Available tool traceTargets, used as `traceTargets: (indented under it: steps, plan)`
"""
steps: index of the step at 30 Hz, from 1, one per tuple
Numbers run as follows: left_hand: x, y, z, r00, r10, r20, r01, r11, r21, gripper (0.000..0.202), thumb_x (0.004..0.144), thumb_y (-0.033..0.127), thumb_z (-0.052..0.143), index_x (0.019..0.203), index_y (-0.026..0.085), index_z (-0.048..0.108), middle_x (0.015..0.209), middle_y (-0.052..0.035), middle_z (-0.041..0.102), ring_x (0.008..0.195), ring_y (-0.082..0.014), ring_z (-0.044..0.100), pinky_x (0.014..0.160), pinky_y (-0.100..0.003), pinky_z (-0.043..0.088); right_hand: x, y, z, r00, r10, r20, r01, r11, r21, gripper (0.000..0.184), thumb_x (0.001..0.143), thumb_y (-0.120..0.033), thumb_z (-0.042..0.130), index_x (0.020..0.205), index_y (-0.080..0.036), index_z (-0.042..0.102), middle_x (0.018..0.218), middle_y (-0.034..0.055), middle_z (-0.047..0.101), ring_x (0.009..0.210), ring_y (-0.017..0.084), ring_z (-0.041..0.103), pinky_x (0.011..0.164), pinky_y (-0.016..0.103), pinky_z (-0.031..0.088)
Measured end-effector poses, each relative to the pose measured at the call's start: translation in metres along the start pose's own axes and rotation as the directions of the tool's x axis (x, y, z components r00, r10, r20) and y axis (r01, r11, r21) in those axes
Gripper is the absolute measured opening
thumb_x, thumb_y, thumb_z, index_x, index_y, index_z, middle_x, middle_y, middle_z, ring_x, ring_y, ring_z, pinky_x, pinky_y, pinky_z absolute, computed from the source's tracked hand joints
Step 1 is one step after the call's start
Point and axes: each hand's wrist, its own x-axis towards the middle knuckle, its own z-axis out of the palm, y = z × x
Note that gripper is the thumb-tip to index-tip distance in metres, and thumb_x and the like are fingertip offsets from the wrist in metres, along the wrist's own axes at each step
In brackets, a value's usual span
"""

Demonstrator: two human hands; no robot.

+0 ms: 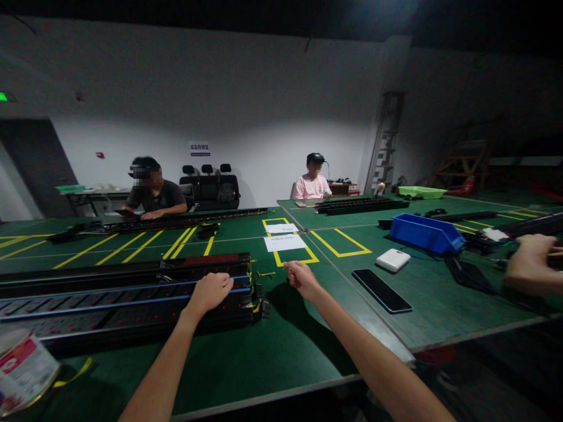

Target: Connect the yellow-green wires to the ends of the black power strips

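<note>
A long black rail assembly (153,305) with blue strips and small red dots lies along the left side of the green table. Resting on it near its right end is my left hand (210,293), fingers curled over a blue strip, fingertips hidden. Loose wires and small black connectors (263,309) stick out of that end. My right hand (301,279) hovers over the table just right of the connectors, thumb and forefinger pinched. Whatever they hold, if anything, is too small to make out. A thin yellow piece (266,274) lies between the rail end and this hand.
White paper sheets (285,243), a black phone (382,291), a white box-like device (393,260) and a blue bin (426,233) lie ahead and right. A can (26,375) stands near left. Another person's hand (534,264) is at far right; two people sit across the table.
</note>
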Motion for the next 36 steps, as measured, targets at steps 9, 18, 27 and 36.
traceTargets:
  steps: [9, 18, 27, 36]
  plan:
    - [-0.0015, 0.0017, -0.0023, 1.000, -0.005, 0.000, 0.005, 1.000, 0.007, 0.043, 0.100, 0.042, 0.036, 0.072, 0.022, 0.061, 0.080, -0.0069, 0.072, 0.080, -0.0229, 0.069, 0.065, -0.026, 0.039, -0.0014, -0.0010, 0.0008, 1.000, -0.002, 0.003, 0.002, 1.000, 0.006, 0.017, 0.071, -0.027, 0.072, 0.069, -0.019, 0.057, 0.052, -0.0082, 0.044, 0.040, 0.004, 0.035, 0.037, 0.018, 0.020]
    - [-0.0006, 0.0001, 0.0004, 1.000, -0.001, -0.007, 0.001, 1.000, 0.005, 0.043, 0.100, 0.041, 0.035, 0.071, 0.022, 0.060, 0.081, -0.0070, 0.072, 0.080, -0.0241, 0.069, 0.066, -0.028, 0.041, 0.0021, 0.0025, -0.0025, 1.000, -0.008, 0.026, 0.008, 1.000, 0.001, 0.017, 0.072, -0.028, 0.074, 0.071, -0.018, 0.059, 0.053, -0.0083, 0.044, 0.040, 0.004, 0.035, 0.038, 0.019, 0.020]
    - [-0.0001, -0.0004, 0.0004, 1.000, 0.001, -0.007, -0.001, 1.000, 0.002, 0.042, 0.100, 0.041, 0.036, 0.072, 0.022, 0.061, 0.082, -0.0067, 0.073, 0.080, -0.0236, 0.070, 0.067, -0.027, 0.041, 0.0000, 0.0006, -0.0008, 1.000, 0.006, 0.014, -0.006, 1.000, -0.002, 0.018, 0.072, -0.027, 0.073, 0.070, -0.019, 0.057, 0.054, -0.0082, 0.045, 0.041, 0.004, 0.036, 0.039, 0.018, 0.023]
    - [-0.0011, 0.0007, -0.0001, 1.000, -0.013, -0.007, 0.013, 1.000, -0.011, 0.043, 0.100, 0.042, 0.037, 0.073, 0.022, 0.063, 0.082, -0.0079, 0.073, 0.082, -0.0243, 0.070, 0.069, -0.028, 0.043, 0.0002, 0.0008, 0.0001, 1.000, -0.004, 0.016, 0.004, 1.000, 0.001, 0.018, 0.072, -0.028, 0.072, 0.068, -0.019, 0.057, 0.052, -0.0084, 0.043, 0.040, 0.004, 0.034, 0.038, 0.019, 0.019]
